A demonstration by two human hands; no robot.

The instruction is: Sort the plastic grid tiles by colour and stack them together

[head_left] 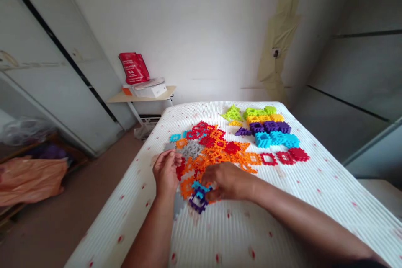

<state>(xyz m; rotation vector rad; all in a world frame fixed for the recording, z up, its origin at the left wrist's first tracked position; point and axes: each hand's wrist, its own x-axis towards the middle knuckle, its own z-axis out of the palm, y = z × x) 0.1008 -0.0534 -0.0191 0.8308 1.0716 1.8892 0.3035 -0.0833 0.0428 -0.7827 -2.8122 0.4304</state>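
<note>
Right grip (pixel 228 180) is curling beside a purple piece (pixel 197 208); left grip (pixel 166 171) is half-curling (pinching: cannot tell, either); orange pieces (pixel 187 186) are lying between.

an ordinary room, most likely in a home

a white ribbed cloth (pixel 251 226) with small red motifs covers the broad surface at centre, strewn with bright, toy-like plastic pieces (pixel 216 155). at upper left, tall panelled doors (pixel 47 75) stand near a small desk (pixel 117 99) bearing a red bag (pixel 135 68) and a white box (pixel 156 89). at upper right, yellowish tape (pixel 281 27) surrounds a wall socket (pixel 276 52).
</note>
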